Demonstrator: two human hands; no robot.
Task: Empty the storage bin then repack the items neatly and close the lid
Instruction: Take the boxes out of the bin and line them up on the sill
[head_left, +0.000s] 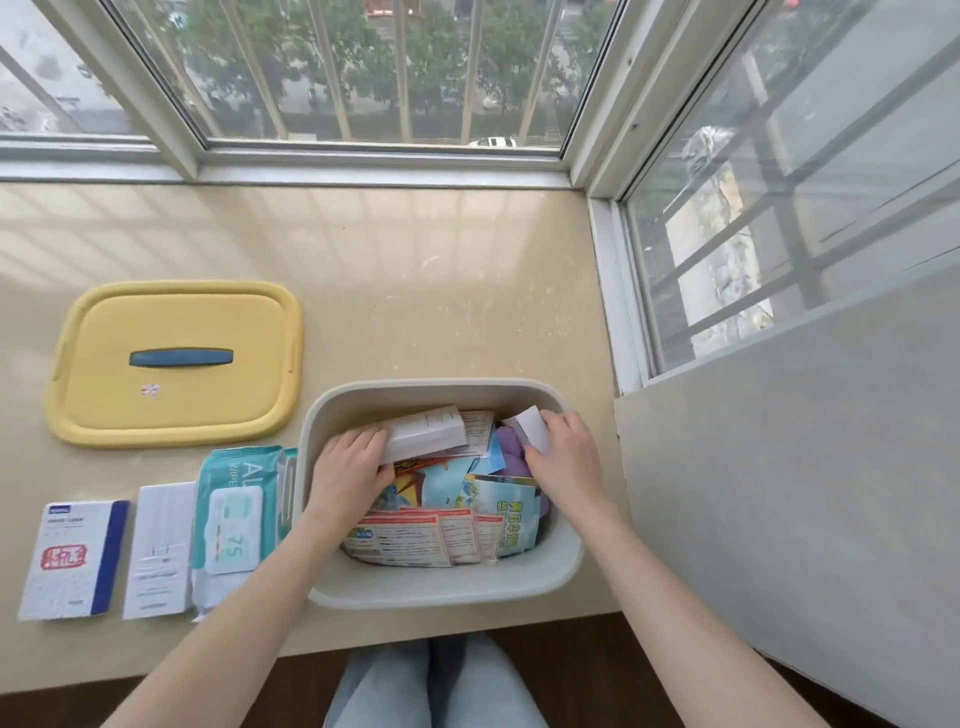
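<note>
Both hands inside my grey storage bin (563, 561), emptying it.
Left hand (349, 470) clasps a white carton (426, 432), right hand (563, 457) pinches a small white box (534, 427); I should lift each straight up.

"75" on wet-wipes pack (236, 519) lid, partial "AL" and "WIPE" above it

Beige sill (415, 291) under barred windows (363, 67)

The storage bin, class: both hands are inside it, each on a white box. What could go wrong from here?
1. The left hand and right hand each lift a white box; the loose leaflets underneath could snag and spill.
2. The storage bin sits near the counter edge; a tug might tip it off.
3. The wipes pack presses against the bin, crowding the space for unloaded items.
</note>
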